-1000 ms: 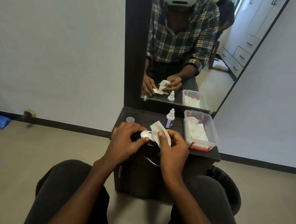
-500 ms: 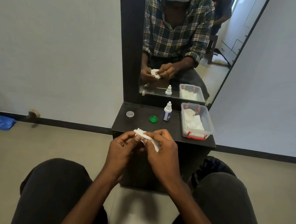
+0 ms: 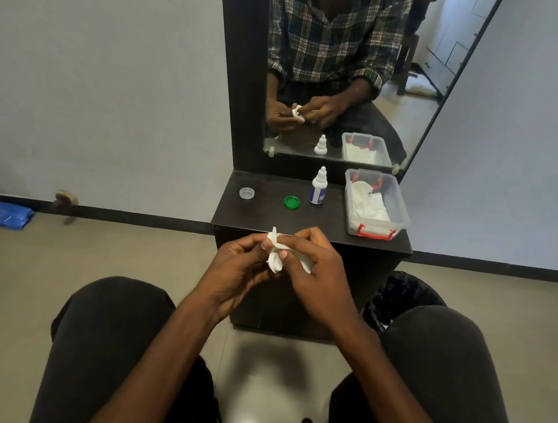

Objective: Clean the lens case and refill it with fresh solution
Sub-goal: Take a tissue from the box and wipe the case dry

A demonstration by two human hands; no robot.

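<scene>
My left hand (image 3: pixel 236 269) and my right hand (image 3: pixel 315 269) meet in front of the dark stand's front edge. Between their fingertips is a crumpled white tissue (image 3: pixel 274 256). The white lens case is wrapped inside it, pinched by my left fingers and almost fully hidden, while my right thumb and fingers press the tissue against it. On the stand top sit a green cap (image 3: pixel 292 202), a clear cap (image 3: pixel 246 193) and a small white solution bottle (image 3: pixel 319 190) with a blue label, standing upright and closed.
A clear plastic box (image 3: pixel 401 215) with red latches holds white tissues at the right of the stand top (image 3: pixel 264 218). A mirror (image 3: pixel 342 64) rises behind. A black bin bag (image 3: pixel 400 294) sits by my right knee. A blue cloth (image 3: pixel 8 215) lies on the floor at left.
My hands have lifted off the stand top and pulled back toward me with the case and tissue. The tissue is now bunched around the case. The green cap is uncovered.
</scene>
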